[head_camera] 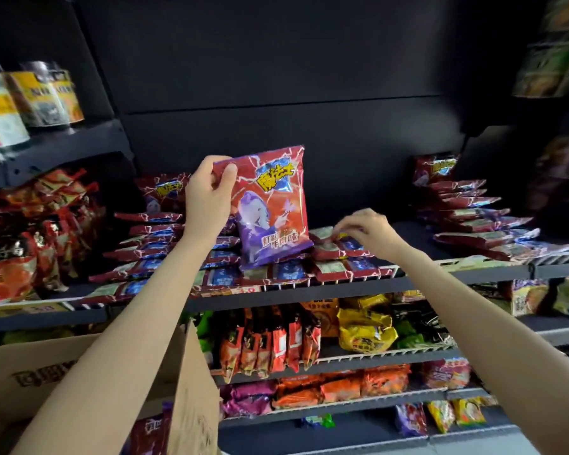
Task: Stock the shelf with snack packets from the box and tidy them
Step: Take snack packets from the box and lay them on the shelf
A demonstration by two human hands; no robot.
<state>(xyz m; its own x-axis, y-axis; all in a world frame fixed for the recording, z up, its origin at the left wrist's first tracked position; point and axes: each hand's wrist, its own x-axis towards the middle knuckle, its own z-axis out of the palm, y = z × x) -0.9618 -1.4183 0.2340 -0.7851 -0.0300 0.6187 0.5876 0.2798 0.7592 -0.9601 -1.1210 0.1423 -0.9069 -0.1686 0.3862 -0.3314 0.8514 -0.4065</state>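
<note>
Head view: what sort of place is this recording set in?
Most likely a small shop or convenience store aisle. Tiered dark shelves carry rows of snack packets, a price strip runs along the shelf edge, and an open cardboard box of stock sits below.

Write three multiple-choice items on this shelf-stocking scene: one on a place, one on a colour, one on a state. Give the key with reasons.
1. Where is the cardboard box?
A. lower left, below the left arm
B. on the top shelf
C. far right

2. The packet held upright is mainly:
A. green and white
B. red and purple
C. all yellow

3. What is the right hand doing?
A. hanging idle
B. gripping the box
C. reaching onto the flat packets on the shelf

Key: 1 A, the box sits bottom left. 2 B, red top, purple base. 3 C, its fingers curl down on that row while the left hand holds the upright packet.
</note>
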